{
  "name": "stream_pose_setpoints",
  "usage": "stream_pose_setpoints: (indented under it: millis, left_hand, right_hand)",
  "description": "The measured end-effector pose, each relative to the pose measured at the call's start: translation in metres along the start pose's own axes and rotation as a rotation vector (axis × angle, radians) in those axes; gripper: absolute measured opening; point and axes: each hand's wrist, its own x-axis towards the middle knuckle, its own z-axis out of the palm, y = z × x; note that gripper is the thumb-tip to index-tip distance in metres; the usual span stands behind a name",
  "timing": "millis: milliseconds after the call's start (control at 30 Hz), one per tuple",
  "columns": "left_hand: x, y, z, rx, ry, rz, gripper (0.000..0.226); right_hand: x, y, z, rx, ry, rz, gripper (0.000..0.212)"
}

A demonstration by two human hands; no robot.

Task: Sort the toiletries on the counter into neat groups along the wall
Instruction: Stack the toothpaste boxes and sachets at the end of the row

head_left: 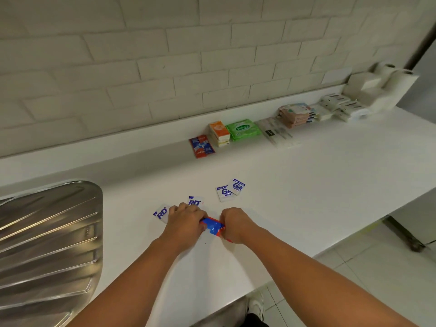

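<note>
**Red-and-blue sachet [213, 225] gripped at both ends**

Pinched by curled left hand [186, 218] and right hand [233, 223], near the white counter's [306, 180] front. Just beyond, four white sachets [225, 193]; along the wall [165, 67], rows of packets [243, 128].

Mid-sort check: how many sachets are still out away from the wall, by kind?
RD sachets: 2
GA sachets: 2
red-and-blue sachet, gripped between left hand and right hand: 1
Total: 5
</note>
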Motion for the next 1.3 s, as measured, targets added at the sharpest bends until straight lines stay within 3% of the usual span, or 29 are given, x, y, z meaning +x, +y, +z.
stream_pose_setpoints:
  millis: [200, 500, 667, 800, 933, 1100, 1300]
  left_hand:
    - [0.009, 0.007, -0.001, 0.016, 0.022, 0.026, 0.027]
    - [0.037, 0.015, -0.003, 0.021, 0.111, 0.006, 0.022]
    - [0.052, 0.021, -0.007, -0.294, 0.145, -0.059, 0.015]
    - [0.071, 0.026, -0.012, -0.58, 0.159, -0.2, 0.008]
    - [0.099, 0.029, -0.024, -0.857, 0.192, -0.361, 0.005]
    - [0.147, 0.026, -0.035, -1.105, 0.299, -0.502, 0.009]
    - [0.216, -0.004, -0.028, -1.045, 0.34, -0.73, 0.017]
  right_hand:
    - [-0.009, 0.01, -0.009, 0.074, -0.014, -0.023, 0.023]
    - [0.003, 0.041, -0.046, 0.35, 0.239, -0.02, 0.011]
    - [0.025, 0.051, -0.066, 0.523, 0.322, -0.035, 0.009]
    - [0.052, 0.055, -0.086, 0.785, 0.402, 0.01, 0.022]
    - [0.085, 0.058, -0.096, 0.999, 0.277, 0.039, 0.038]
    - [0.126, 0.061, -0.093, 0.814, 0.136, -0.04, 0.034]
    - [0.175, 0.07, -0.088, 0.45, 0.212, -0.157, 0.041]
